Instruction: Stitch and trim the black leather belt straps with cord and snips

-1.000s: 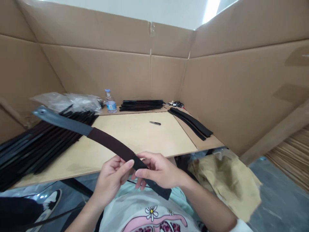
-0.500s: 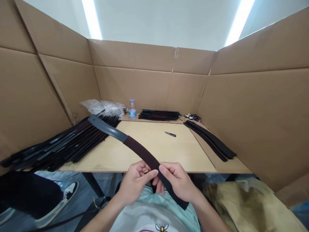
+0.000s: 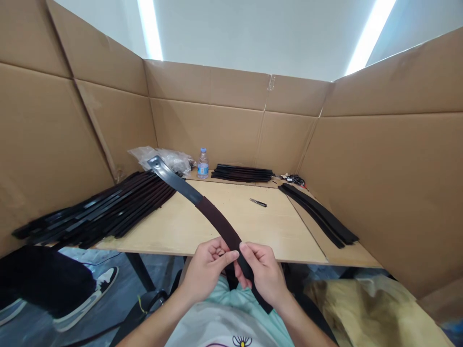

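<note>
Swung higher and further away than a moment ago, the grey end of the strip (image 3: 170, 179) now reaches toward the plastic bag (image 3: 162, 160). The strip is held in the air above the front edge of the surface (image 3: 285, 226), with its brown middle arching up from a black lower end.

Both grips are narrow and closed on that black part: the left hand (image 3: 206, 274) presses its thumb against it, and the right hand (image 3: 264, 274) pinches it just beside the left.

The step in hand appears to be working or checking this single strip by hand, with no tool in use. Any next move along it would call for loosening one grip and sliding it on.

Counted, there are two hands, one strip in them, and three piles of similar strips: a large left pile (image 3: 108, 212), a far pile (image 3: 242, 173) and a right pile (image 3: 318, 214). Their strips are too tightly stacked to count. One bottle (image 3: 203, 164) and one pair of snips (image 3: 258, 202) also stand out.
</note>
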Demonstrator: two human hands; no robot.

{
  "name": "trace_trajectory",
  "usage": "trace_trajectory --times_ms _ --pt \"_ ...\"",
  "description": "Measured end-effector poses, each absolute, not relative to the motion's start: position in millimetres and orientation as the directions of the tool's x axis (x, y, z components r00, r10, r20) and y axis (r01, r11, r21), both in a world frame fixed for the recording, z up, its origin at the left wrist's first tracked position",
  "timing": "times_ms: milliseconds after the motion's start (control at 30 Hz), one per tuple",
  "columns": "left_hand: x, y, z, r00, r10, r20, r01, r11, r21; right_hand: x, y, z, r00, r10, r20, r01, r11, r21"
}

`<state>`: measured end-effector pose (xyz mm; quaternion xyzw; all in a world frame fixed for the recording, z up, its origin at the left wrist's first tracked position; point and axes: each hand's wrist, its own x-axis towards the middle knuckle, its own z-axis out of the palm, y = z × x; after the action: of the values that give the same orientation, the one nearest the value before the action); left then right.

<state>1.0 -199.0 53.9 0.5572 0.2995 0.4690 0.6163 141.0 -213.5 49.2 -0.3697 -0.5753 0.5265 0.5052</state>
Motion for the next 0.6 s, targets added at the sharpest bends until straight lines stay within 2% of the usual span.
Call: trace_trajectory --times_ms 167,400,600 --pt "2.8 -196.3 49.8 0.346 0.924 0.164 -0.341 -0.039 0.939 137.1 -215.7 47.8 -0.165 0.966 0.200 -0.142 0.178 -0.974" --pt "0.5 -198.4 50.9 0.370 0.917 0.148 -0.314 -0.026 0.949 138.4 -216.7 48.9 -0.199 0.962 0.186 -0.158 0.155 -0.975" --pt "3.6 -202.7 52.8 0.457 0.875 0.157 -0.341 0.009 0.940 138.1 -218.3 47.5 -0.153 0.968 0.199 -0.061 0.192 -0.980"
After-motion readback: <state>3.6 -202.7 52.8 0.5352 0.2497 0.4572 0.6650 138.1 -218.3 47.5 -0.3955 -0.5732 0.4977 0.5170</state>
